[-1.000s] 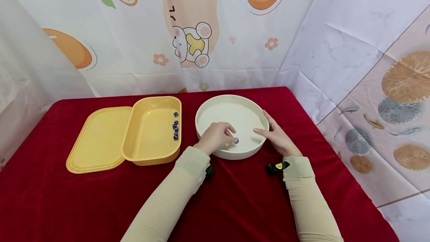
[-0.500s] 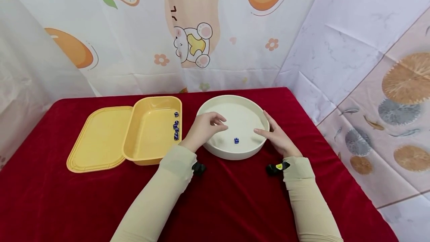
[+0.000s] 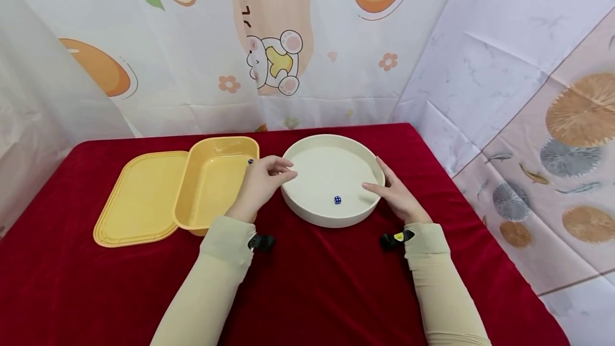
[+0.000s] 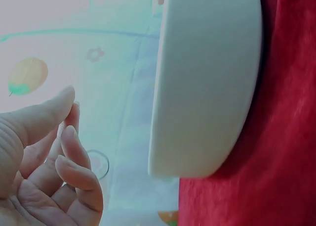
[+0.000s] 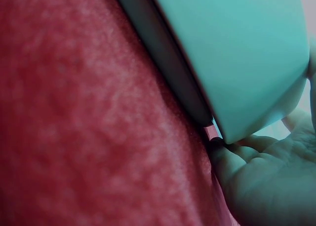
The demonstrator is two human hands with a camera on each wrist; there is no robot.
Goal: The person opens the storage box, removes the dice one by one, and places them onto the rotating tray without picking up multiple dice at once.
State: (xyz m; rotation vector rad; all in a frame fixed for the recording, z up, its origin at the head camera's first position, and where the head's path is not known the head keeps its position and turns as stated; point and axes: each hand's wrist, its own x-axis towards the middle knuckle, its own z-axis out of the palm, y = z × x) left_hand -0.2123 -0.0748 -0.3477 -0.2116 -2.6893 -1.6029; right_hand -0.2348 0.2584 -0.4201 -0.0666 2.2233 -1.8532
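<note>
Two hands at a round white tray with one blue die on a red worktop.

Left of the white tray [image 3: 331,146] lies a flat yellow lid [image 3: 139,199], and a yellow tub [image 3: 211,186] partly sits on the lid; one small blue die [image 3: 250,162] shows in the tub beside the hand. The left hand [image 3: 261,183] hovers between tub and tray, fingers loosely bent, holding nothing. Inside the tray, near its front wall, a blue die [image 3: 338,200] lies alone with white dots up. The right hand [image 3: 396,194] rests with straight fingers against the tray's right wall. No readable writing is visible.
</note>
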